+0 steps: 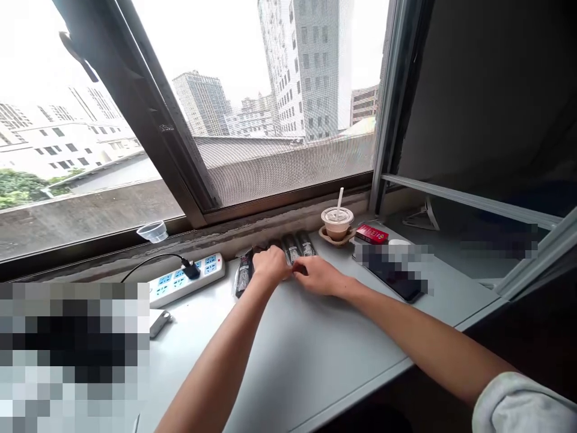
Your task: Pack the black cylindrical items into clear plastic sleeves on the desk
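A row of several black items in clear plastic wrapping (244,274) lies along the back of the grey desk, below the window. My left hand (271,264) is closed over the middle of the row, its fingers bent down onto a wrapped black packet that it mostly covers. Close on its right, my right hand (319,275) has its fingers curled in at the front of the row, beside the packets (306,243) at the right end. Its fingertips meet near my left hand, and what they pinch is hidden.
On the left is a white power strip (187,279) with a black plug (191,270). A clear plastic cup (153,231) is by the sill. To the right are a drink with a straw (337,222), a red box (372,234) and a dark phone (399,279). A metal frame (469,201) borders the desk.
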Available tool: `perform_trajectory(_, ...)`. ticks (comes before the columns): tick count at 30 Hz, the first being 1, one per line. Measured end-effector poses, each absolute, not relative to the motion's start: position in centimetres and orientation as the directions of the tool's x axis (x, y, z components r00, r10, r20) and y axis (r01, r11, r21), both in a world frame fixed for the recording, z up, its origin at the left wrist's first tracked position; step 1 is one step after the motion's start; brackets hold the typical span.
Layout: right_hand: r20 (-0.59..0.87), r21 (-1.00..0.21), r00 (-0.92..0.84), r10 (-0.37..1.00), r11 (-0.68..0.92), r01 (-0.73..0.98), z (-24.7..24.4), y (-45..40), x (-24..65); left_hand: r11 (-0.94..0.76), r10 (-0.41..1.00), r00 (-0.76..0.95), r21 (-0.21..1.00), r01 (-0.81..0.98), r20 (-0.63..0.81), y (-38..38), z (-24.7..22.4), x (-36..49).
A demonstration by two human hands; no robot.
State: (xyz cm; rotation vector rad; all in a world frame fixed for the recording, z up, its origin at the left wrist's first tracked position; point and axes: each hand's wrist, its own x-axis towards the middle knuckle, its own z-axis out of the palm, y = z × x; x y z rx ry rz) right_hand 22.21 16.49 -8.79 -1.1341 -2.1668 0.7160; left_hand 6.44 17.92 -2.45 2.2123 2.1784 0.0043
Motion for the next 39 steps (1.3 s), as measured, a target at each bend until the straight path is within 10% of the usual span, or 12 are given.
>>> perform_trajectory(7,0.242,-0.832,-0.423,0.873,0.411,0.373,-8.0,16.7,22.1,0.057,0.988,-0.076,0.140,0.989,0.137,16.2,-0.4,2.9)
perform_trajectory(11,-0.027,-0.995,-0.419,0.908,0.016,0.098,-7.1,16.8,21.8,0.028,0.947,-0.134,0.340,0.940,0.291,15.1,2.2,-1.5)
perform_trajectory(19,-0.234,-0.709,-0.560,0.795,-0.533,-0.461,-6.5,16.8,21.7,-0.363,0.888,-0.067,0.782,0.506,0.455,12.1,4.2,-5.4)
perform_trajectory(34,-0.084,-0.655,-0.743,0.664,-0.599,-0.461,-6.4,16.3,22.2,-0.515,0.743,-0.113,0.671,0.534,0.660,10.7,6.9,-4.1)
perform_trajectory(39,-0.039,-0.799,-0.715,0.698,-0.452,-0.398,-7.0,16.3,22.0,-0.476,0.546,0.078,0.232,0.848,0.834,9.5,7.4,-5.6)
